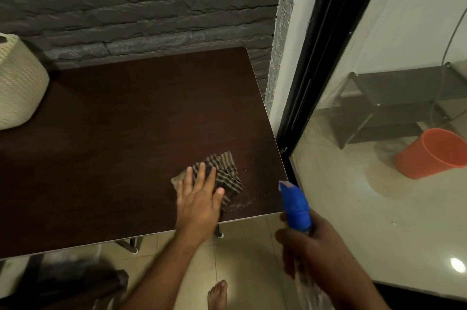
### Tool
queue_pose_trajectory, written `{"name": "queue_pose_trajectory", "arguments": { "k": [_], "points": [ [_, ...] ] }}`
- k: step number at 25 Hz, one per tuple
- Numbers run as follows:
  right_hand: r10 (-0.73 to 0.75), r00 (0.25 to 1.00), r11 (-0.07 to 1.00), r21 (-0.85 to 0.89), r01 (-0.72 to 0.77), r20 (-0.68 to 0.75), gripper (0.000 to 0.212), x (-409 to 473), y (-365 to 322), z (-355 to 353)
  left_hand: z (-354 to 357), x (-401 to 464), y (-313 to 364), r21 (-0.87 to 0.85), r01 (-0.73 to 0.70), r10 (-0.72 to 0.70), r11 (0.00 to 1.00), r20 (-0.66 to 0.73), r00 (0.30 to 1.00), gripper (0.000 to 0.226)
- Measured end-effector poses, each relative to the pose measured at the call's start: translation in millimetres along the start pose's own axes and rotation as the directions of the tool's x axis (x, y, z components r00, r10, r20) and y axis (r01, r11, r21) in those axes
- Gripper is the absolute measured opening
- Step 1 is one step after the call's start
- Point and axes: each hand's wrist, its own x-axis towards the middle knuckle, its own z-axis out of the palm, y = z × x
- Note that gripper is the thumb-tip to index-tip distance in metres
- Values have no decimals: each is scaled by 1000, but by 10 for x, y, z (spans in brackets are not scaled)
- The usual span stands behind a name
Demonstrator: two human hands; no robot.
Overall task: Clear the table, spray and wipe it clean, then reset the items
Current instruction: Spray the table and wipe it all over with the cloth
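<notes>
A dark brown table (pixel 126 132) fills the middle of the head view. Near its front right corner lies a crumpled checked cloth (pixel 225 168), and my left hand (pixel 199 196) presses flat on it with fingers straight. Small pale specks or droplets dot the wood right of the cloth. My right hand (pixel 310 246) grips a spray bottle with a blue nozzle head (pixel 294 206), held just off the table's right front corner, nozzle pointing up and away from me. The clear bottle body is mostly hidden under my hand.
A cream woven basket (pixel 17 82) stands at the table's left edge. A dark stone wall backs the table. To the right a black-framed glass door (pixel 379 107) shows an orange bucket (pixel 434 153) and grey steps outside. A bare foot (pixel 217 294) stands on the tiled floor below.
</notes>
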Motion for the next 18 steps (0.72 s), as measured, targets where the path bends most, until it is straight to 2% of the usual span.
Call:
{"name": "queue_pose_trajectory", "arguments": {
  "k": [3,5,8,11,13,15,18],
  "points": [
    [-64,998,998,-9,64,-24,20,25,-81,-6,129,-386,257,35,-256,253,966,73,965,57],
    [-73,997,997,6,73,-22,19,34,-96,18,101,-344,211,73,-322,316,944,82,945,57],
    [-45,999,998,39,45,-7,22,74,-74,65,22,252,132,68,-262,263,963,1,965,53],
    [-44,999,999,24,44,-9,22,83,-41,104,-77,1003,262,85,-145,141,986,56,988,53],
    [-44,999,999,27,45,-16,23,68,-24,103,-68,1123,364,96,-92,86,991,59,995,54],
    [-33,999,998,45,33,-13,24,35,-27,96,29,827,448,80,-135,131,988,51,990,54],
    [-8,1000,994,105,8,-2,24,41,-36,55,228,4,607,133,-353,343,926,93,935,55]
  ]
}}
